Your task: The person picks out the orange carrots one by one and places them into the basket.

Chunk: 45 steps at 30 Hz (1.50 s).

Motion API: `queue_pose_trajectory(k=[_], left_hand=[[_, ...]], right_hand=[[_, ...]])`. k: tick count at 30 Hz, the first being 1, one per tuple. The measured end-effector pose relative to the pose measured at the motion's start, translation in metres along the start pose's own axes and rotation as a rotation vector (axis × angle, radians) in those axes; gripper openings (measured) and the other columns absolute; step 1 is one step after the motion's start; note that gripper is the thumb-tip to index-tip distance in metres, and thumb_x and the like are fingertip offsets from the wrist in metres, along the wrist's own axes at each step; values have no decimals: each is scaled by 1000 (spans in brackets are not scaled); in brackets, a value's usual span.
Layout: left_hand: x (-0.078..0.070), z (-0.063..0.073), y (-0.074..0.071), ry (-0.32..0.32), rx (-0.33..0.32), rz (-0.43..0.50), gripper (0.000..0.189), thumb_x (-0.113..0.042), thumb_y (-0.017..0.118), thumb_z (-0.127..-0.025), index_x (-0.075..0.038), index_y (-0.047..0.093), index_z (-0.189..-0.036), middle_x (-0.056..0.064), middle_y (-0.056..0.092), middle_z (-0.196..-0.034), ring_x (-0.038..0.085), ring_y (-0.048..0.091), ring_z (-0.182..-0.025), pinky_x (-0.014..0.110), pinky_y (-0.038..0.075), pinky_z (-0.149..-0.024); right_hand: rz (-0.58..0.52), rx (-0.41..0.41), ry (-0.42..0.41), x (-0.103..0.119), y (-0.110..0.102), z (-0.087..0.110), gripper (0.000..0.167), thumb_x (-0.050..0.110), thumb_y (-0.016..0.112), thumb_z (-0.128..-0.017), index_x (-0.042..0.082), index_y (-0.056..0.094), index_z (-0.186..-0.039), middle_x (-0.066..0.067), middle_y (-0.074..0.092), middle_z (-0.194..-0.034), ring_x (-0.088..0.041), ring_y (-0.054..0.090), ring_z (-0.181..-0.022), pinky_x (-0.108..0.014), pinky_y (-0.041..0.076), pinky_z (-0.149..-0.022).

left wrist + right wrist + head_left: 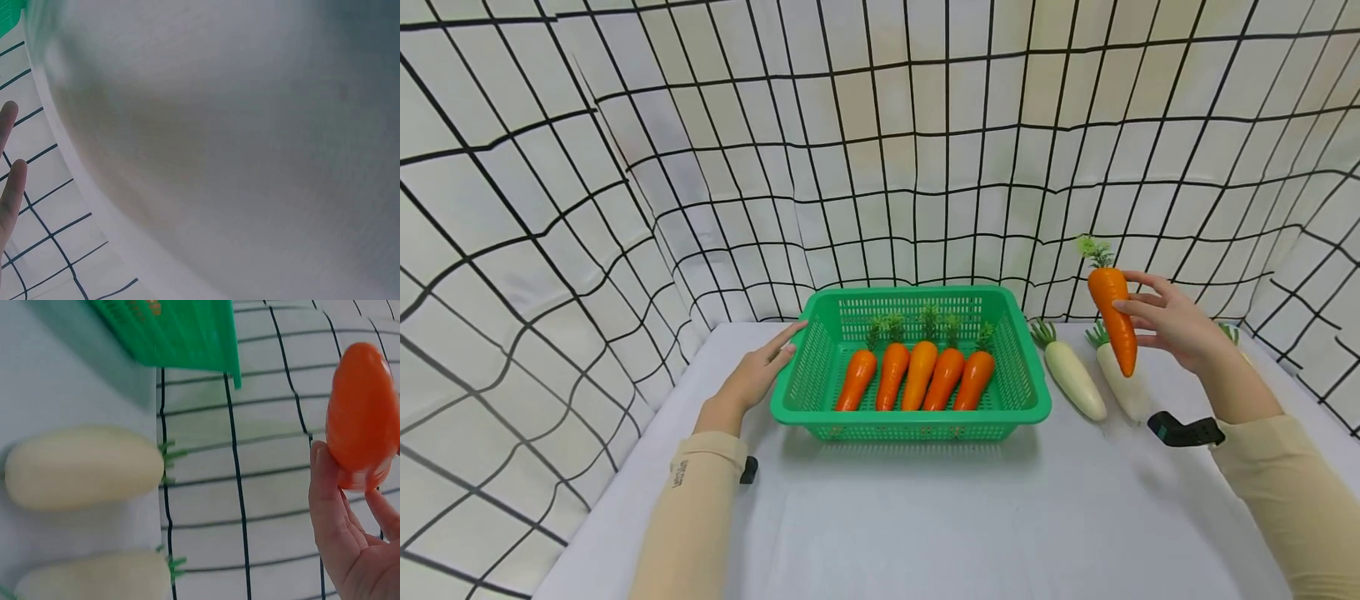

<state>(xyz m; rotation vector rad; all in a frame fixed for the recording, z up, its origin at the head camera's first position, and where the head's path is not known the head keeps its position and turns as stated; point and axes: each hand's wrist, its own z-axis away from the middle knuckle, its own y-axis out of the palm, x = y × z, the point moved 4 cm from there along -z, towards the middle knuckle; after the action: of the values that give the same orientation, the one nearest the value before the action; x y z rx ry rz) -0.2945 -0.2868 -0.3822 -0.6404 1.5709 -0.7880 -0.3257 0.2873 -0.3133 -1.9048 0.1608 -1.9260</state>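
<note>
My right hand holds an orange toy carrot in the air, leafy top up, to the right of the green basket. The wrist view shows the carrot pinched between my fingers. Several orange carrots lie side by side inside the basket. My left hand rests with straight fingers against the basket's left rim; its fingertips show at the edge of the left wrist view. Two white radishes lie on the table below the raised carrot, also visible as radishes.
The grey table is enclosed by a white backdrop with a black grid on the back and both sides. Open tabletop lies in front of the basket. A further vegetable's green top peeks out behind my right wrist.
</note>
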Motion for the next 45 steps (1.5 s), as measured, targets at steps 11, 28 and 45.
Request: queue_pose_trajectory(k=[11, 28, 45], left_hand=[[0, -1, 0, -3, 2, 8, 58, -54, 30, -110, -33, 27, -164, 13, 63, -90, 31, 62, -91, 65, 41, -101], [-2, 2, -1, -5, -3, 13, 57, -52, 31, -111, -31, 27, -164, 18, 66, -100, 36, 62, -100, 66, 40, -103], [2, -1, 1, 13, -4, 12, 56, -51, 31, -111, -31, 28, -164, 16, 66, -97, 36, 62, -102, 66, 40, -103]], right_hand=[[-264, 142, 21, 34, 50, -19, 76, 21, 52, -109, 17, 2, -166, -10, 38, -136, -9, 67, -96, -29, 58, -83], [-277, 316, -44, 82, 124, -54, 73, 12, 54, -107, 26, 13, -166, -17, 42, -142, -18, 67, -94, -35, 56, -86], [-191, 374, -87, 90, 197, -93, 74, 6, 58, -105, 26, 21, -165, -26, 31, -157, -37, 58, -117, -46, 55, -92]])
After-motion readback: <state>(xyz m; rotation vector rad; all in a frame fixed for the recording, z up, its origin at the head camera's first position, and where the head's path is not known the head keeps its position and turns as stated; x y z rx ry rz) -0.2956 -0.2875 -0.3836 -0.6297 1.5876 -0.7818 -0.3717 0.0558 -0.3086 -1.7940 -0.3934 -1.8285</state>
